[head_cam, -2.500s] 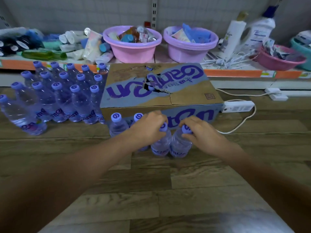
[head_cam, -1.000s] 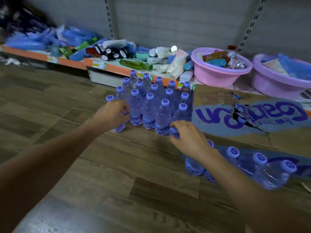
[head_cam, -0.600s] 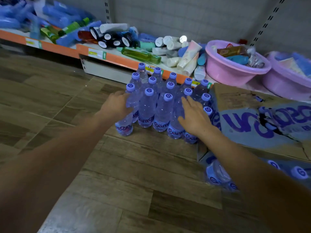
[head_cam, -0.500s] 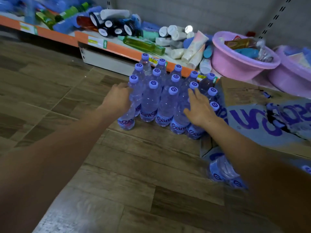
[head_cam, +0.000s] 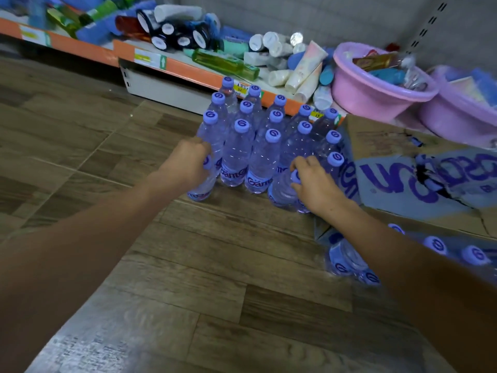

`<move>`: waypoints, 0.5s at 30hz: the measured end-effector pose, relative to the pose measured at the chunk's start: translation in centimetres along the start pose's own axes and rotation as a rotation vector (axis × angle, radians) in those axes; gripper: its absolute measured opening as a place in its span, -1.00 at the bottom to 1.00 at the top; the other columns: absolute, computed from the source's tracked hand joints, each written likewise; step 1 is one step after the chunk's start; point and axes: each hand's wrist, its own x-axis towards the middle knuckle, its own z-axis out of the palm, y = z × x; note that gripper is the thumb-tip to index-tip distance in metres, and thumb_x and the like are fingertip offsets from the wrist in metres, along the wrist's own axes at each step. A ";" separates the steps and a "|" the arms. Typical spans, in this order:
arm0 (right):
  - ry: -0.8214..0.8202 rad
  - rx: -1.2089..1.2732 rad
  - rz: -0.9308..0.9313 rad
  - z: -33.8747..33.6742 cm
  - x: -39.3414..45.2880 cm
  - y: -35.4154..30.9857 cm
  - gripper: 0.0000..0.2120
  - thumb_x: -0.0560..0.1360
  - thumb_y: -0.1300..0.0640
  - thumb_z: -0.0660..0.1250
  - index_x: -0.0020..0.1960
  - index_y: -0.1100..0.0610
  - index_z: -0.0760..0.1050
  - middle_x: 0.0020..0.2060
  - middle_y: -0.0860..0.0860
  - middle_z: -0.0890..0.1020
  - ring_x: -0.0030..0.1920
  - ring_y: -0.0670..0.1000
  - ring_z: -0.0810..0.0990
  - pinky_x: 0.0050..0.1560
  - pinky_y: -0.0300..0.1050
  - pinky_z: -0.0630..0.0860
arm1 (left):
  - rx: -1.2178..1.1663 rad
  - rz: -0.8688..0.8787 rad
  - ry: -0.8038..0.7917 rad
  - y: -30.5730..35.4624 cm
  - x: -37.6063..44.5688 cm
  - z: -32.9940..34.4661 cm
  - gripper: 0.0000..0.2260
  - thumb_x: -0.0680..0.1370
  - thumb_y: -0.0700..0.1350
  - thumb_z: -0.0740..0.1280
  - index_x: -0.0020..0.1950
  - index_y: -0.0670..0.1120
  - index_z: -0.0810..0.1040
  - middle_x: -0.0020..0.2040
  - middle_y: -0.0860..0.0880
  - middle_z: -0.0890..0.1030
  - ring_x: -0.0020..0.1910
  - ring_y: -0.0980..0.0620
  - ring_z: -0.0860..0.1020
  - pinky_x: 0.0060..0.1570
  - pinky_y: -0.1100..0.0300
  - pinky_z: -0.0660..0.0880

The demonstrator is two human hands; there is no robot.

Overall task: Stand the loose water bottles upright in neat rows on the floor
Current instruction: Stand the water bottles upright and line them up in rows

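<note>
Both forearms bare, no sleeves; left hand (head_cam: pixel 185 162), right hand (head_cam: pixel 317 185) ungloved.

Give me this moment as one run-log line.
stage: adding to rows | left hand: grips end bottle | right hand: grips front bottle | bottle block: upright | carton: right
</note>
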 end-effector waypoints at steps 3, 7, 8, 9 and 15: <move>-0.002 0.019 -0.027 -0.3 -3.0 0.9 -0.76 0.53 0.25 0.23 0.17 0.22 0.31 0.12 0.21 0.38 0.01 0.28 0.50 -0.07 0.03 0.42 | 0.080 0.045 -0.038 1.0 -2.0 0.6 -0.72 0.49 -0.22 0.30 0.19 -0.27 0.46 0.21 -0.28 0.44 0.19 -0.23 0.40 0.15 0.08 0.28; -0.056 0.094 -0.097 -1.3 -7.8 2.8 -0.76 0.52 0.20 0.24 0.16 0.18 0.32 0.10 0.17 0.40 0.07 0.24 0.48 0.10 0.12 0.45 | 0.069 0.014 -0.048 2.4 -4.5 0.7 -0.69 0.46 -0.22 0.34 0.19 -0.24 0.49 0.21 -0.28 0.44 0.20 -0.27 0.41 0.16 0.03 0.37; -0.077 0.100 -0.116 -1.6 -9.4 3.2 -0.76 0.52 0.19 0.24 0.16 0.16 0.33 0.10 0.15 0.40 0.08 0.23 0.47 0.10 0.13 0.44 | 0.047 0.001 -0.057 3.0 -5.1 0.5 -0.68 0.44 -0.22 0.36 0.18 -0.23 0.51 0.20 -0.28 0.46 0.19 -0.28 0.43 0.14 0.04 0.37; -0.093 0.095 -0.137 -1.9 -11.1 3.7 -0.77 0.52 0.19 0.24 0.16 0.16 0.34 0.10 0.14 0.41 0.08 0.21 0.47 0.11 0.12 0.43 | 0.032 -0.007 -0.073 3.7 -5.5 0.3 -0.67 0.43 -0.22 0.38 0.19 -0.23 0.52 0.20 -0.28 0.49 0.19 -0.27 0.45 0.13 0.07 0.38; -0.176 -0.005 -0.264 -3.0 -20.9 9.0 -0.79 0.55 0.16 0.19 0.17 0.15 0.36 0.12 0.08 0.42 0.09 0.15 0.49 0.10 0.05 0.42 | 0.088 0.233 -0.352 11.0 -9.4 0.2 -0.74 0.41 -0.20 0.39 0.08 -0.21 0.58 0.08 -0.19 0.60 0.11 -0.14 0.53 0.06 0.12 0.42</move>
